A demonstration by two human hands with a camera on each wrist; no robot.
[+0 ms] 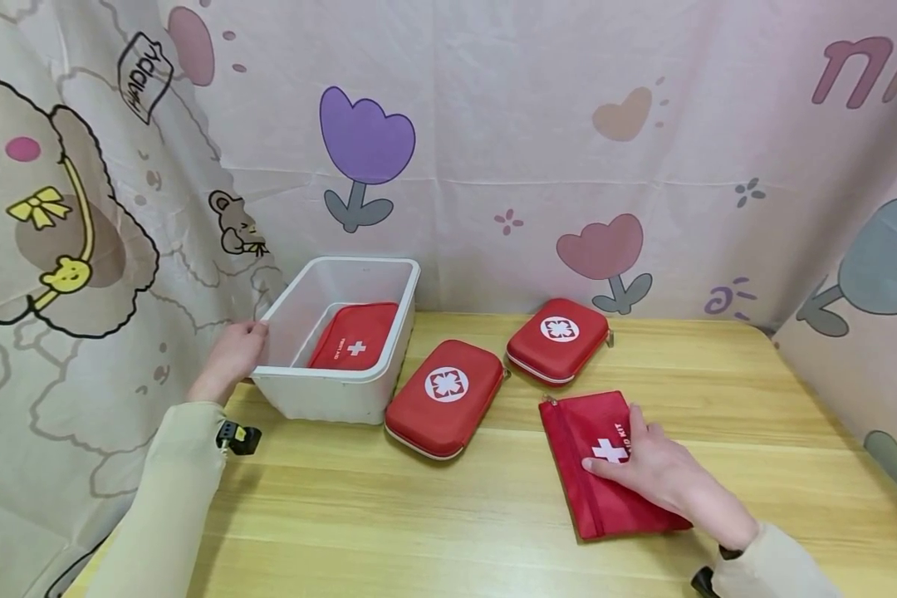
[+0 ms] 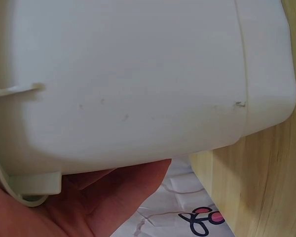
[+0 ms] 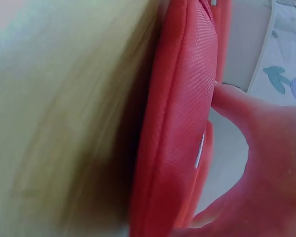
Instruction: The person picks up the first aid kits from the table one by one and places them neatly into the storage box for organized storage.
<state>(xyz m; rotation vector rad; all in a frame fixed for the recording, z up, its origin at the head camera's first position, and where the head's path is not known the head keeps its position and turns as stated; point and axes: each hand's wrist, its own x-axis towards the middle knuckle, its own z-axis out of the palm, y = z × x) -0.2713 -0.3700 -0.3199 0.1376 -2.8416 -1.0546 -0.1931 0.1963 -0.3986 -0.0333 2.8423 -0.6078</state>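
Observation:
At the left, my left hand [image 1: 227, 357] holds the rim of a white plastic bin [image 2: 138, 74], its fingers partly hidden behind the wall. Inside the bin lies a red first-aid pouch [image 1: 377, 320] with a white cross. My right hand [image 1: 658, 465] grips a flat red first-aid kit pouch [image 1: 579, 498] at its right side; the thumb [image 3: 232, 101] lies across its face, and some fingers are hidden. The pouch has a zipper down its left side and a white cross.
Two red zipped hard cases with white round emblems are on the wooden table [image 1: 359, 515]: a larger case [image 1: 426, 407] beside the bin, a smaller case [image 1: 541, 349] farther back. A printed curtain [image 1: 486, 108] hangs behind and along both sides.

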